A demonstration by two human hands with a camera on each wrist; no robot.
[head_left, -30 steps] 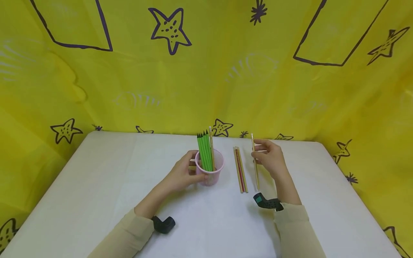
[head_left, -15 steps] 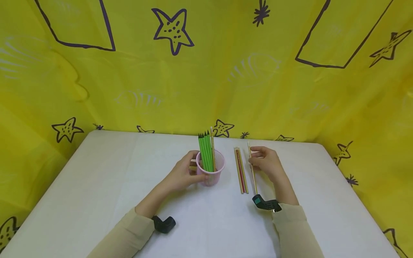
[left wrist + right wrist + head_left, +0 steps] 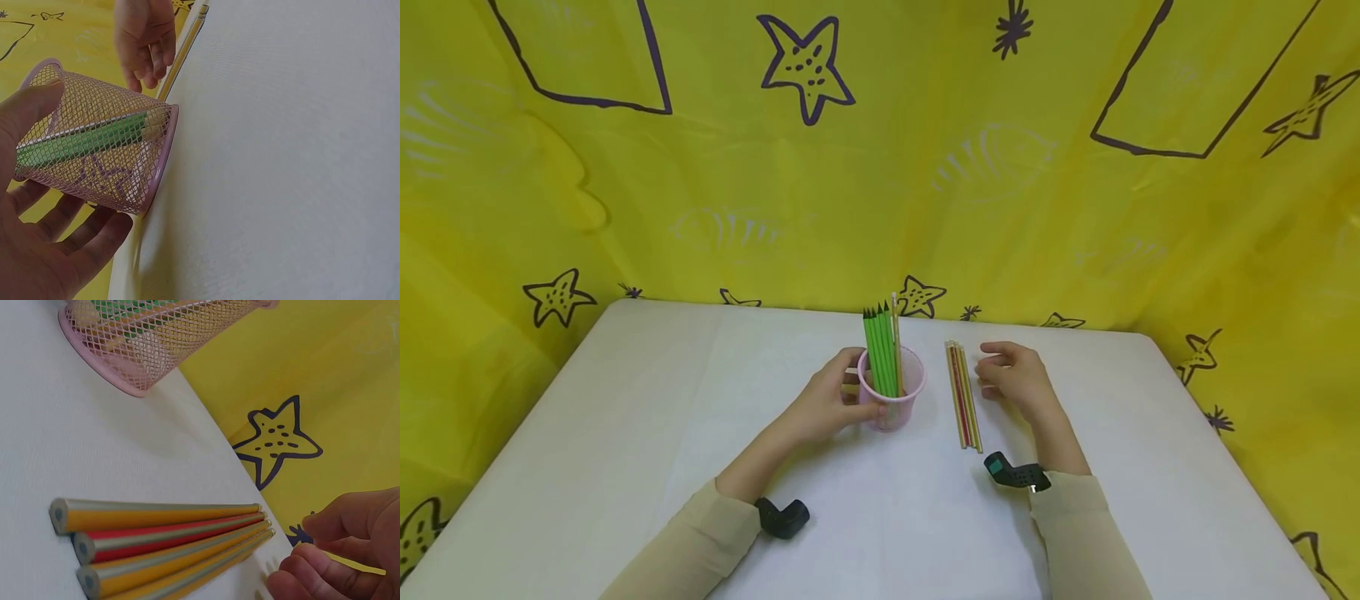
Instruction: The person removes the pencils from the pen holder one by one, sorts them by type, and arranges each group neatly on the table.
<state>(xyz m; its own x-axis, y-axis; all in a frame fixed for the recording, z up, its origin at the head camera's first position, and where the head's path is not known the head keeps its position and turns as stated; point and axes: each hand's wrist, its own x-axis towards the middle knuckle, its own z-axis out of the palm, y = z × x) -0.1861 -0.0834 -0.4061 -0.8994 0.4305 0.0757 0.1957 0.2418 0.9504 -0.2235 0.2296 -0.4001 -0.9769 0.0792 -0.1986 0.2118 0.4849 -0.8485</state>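
A pink mesh pencil cup stands on the table, and my left hand grips its side, thumb in front and fingers curled behind. Several green pencils lean in it, black tips up, beside a yellow pencil. To the cup's right lies a close row of pencils, several yellow-and-silver ones with a red one among them. My right hand is just right of that row, near its far ends, its fingers loosely bent with nothing between them.
The white table ends at a yellow backdrop with starfish drawings, close behind the cup. Black wrist cameras stick out from both sleeves over the tabletop.
The yellow pencil that my right hand held has come down to the left, been let go, and now lies at the row's right side. My left hand keeps its hold on the cup.
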